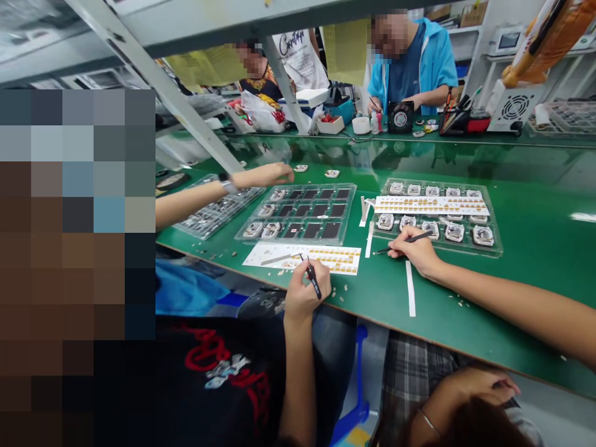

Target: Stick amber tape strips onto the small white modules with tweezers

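Note:
My right hand [414,251] is closed around black tweezers [426,236] above the green table, their tip pointing left. Just beyond it lies a clear plastic tray [496,239] with several white, rounded-square parts [454,233] in its pockets. Across that tray rests a white sheet with rows of small amber stickers [431,205]. Low in the view, my left hand [487,385] rests near plaid cloth, fingers loosely apart, nothing visible in it. White paper strips [410,288] lie left of my right hand.
At left, a co-worker's hand [307,279] holds black tweezers over another sticker sheet [254,256]; their other hand [274,174] reaches above a tray of dark squares [319,231]. A slanted metal post [186,118] stands behind. People work across the table [549,261].

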{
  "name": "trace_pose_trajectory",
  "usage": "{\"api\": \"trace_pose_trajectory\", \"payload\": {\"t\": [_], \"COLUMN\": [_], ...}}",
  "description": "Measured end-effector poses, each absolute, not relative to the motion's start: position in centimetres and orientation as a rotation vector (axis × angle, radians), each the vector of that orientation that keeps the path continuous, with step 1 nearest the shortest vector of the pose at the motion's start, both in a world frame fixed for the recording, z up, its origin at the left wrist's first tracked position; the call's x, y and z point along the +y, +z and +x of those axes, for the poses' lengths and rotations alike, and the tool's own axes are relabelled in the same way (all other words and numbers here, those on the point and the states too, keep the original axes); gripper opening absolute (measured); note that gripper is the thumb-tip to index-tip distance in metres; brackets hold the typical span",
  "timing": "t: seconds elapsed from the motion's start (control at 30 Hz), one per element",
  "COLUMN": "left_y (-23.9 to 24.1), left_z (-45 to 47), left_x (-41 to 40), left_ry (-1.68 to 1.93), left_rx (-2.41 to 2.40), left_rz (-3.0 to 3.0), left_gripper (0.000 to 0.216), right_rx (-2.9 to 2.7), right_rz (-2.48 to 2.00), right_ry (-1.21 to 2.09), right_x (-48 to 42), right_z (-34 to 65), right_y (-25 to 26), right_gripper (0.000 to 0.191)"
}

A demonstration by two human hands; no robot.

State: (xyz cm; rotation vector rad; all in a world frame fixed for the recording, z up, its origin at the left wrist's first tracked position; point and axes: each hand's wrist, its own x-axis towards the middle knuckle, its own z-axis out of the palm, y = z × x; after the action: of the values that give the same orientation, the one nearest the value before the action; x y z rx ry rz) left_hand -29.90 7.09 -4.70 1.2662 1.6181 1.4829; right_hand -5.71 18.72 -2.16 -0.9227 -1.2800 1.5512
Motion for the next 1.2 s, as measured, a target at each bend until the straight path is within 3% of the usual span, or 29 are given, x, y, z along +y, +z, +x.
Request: {"api": "trace_pose_trajectory", "payload": {"t": [0.53, 0.97, 1.1, 1.2], "left_y": [-5.0, -1.6, -0.3, -0.1], "left_z": [-29.7, -28.0, -28.5, -29.4], "left_x": [6.7, 6.4, 6.4, 6.2], "left_ry": [1.444, 1.308, 1.281, 1.321], "left_rx": [1.732, 1.678, 1.686, 1.764], "left_rz": [1.419, 1.514, 1.844, 1.988], "left_gripper": [0.043, 0.054, 0.070, 0.066], "right_rx": [-1.321, -1.360, -1.308, -1.299], "right_rz": [-0.886, -0.871, -0.886, -0.895], "right_ry": [1.596, 1.590, 1.637, 1.604], "right_x": [18.5, 18.8, 18.8, 18.8], "right_z": [-5.8, -5.5, -5.5, -5.5], "right_y": [-1.8, -2.0, -1.9, -1.9], "right_gripper": [0.038, 0.039, 0.038, 0.037]}}
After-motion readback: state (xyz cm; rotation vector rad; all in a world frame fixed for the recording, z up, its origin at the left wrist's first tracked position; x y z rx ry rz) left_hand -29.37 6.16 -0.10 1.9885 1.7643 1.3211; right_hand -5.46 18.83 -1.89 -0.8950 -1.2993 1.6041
